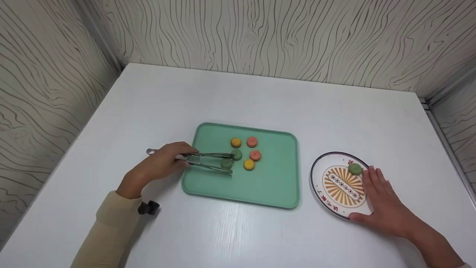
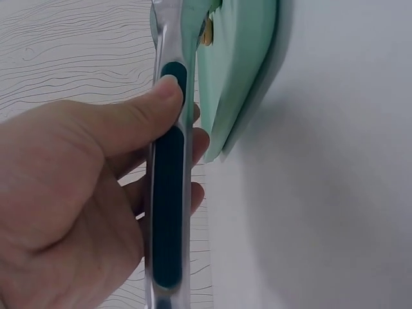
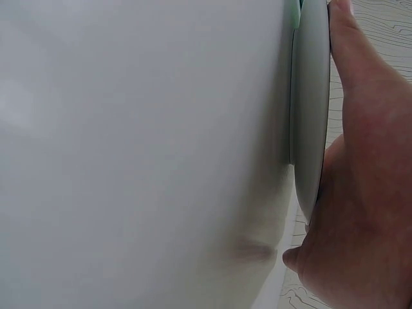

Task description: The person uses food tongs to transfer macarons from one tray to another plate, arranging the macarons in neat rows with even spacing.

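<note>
Left hand (image 1: pixel 158 163) is gripping tongs (image 2: pixel 168 219), their arms straddling a green piece (image 1: pixel 225 163) ahead; right hand (image 1: pixel 385 208), fingers extended, is touching the plate (image 1: pixel 318 175) on its left, likely steadying it.

Tongs: metal (image 2: pixel 168 225) with a dark teal grip inlay, held in the left hand (image 1: pixel 161 162), arms spread apart, reaching over the tray (image 1: pixel 260 191).
Green pieces on tray: two, round; one (image 1: pixel 226 163) lies between the tong arms, the other (image 1: pixel 237 154) at the far arm's tip, contact unclear.
Yellow pieces: one (image 1: pixel 235 142) beyond the green pair, one (image 1: pixel 248 164) to their right.
Pink pieces: one (image 1: pixel 251 142) beside the farther yellow, one (image 1: pixel 255 155) nearer.
Plate: white (image 1: pixel 319 174), dark-rimmed, orange sunburst centre, right of the tray; right hand (image 1: pixel 386 208) touching its rim.
Green piece on plate: round (image 1: pixel 355 169), near the rim.
</note>
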A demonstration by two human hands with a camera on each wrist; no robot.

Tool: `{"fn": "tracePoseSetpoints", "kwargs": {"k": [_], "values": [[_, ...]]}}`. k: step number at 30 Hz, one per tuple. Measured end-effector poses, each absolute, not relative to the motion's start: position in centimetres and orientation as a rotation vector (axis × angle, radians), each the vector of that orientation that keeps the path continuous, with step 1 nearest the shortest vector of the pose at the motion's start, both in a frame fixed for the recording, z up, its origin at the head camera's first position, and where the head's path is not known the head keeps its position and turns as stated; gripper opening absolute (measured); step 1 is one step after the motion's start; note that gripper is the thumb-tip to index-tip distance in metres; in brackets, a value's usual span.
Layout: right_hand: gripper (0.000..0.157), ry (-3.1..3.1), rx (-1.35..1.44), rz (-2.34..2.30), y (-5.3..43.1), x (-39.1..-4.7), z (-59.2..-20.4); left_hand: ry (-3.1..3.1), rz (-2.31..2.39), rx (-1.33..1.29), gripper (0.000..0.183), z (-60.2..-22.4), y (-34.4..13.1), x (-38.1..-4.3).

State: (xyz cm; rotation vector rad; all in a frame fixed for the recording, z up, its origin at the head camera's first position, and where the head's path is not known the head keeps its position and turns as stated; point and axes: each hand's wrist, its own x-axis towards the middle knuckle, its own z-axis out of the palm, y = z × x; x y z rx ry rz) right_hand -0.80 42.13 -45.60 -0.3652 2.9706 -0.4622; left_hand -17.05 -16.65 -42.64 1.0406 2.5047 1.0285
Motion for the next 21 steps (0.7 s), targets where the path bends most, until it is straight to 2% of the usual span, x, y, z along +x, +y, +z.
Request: {"fn": "tracePoseSetpoints", "kwargs": {"k": [21], "values": [[0.128, 2.983, -0.369, -0.467, 42.20, -0.80, -45.63, 2.525, 1.039, 1.003, 0.032, -42.90, -16.60, -17.11]]}}
